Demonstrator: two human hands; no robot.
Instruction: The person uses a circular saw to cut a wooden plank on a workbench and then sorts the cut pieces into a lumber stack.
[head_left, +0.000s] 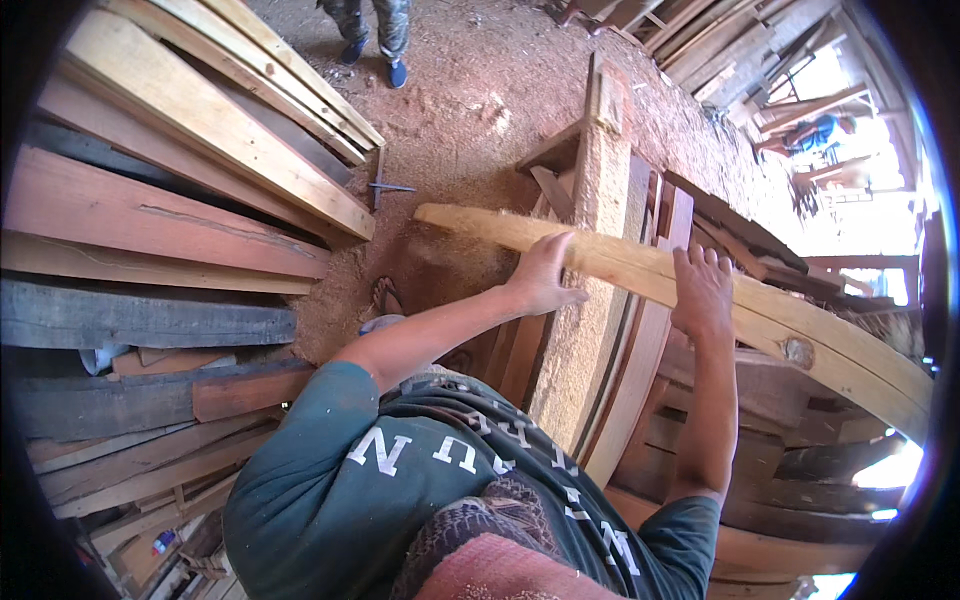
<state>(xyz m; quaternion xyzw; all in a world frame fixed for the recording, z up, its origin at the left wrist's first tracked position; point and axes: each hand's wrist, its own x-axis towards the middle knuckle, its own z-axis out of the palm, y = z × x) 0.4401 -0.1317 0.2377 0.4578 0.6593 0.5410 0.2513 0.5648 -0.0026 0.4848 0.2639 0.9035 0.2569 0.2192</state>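
Pale plank (630, 265) crosses over the bench (585, 340), whose top holds a layer of sawdust; hands apart, right hand (704, 292) clamped over plank's far edge, left hand (541, 277) at near edge, grip I cannot tell; boards (225, 130) stacked leftward

White capital letters (380, 453), large, some lost in folds — across a dark green shirt (300, 510)

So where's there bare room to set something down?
The sawdusty floor beyond the left tip of the plank looks open, bordered by the timber stacks, the sawdust-covered beam and the blue shoes. It's crowded among those stacks and the boards right of the beam.
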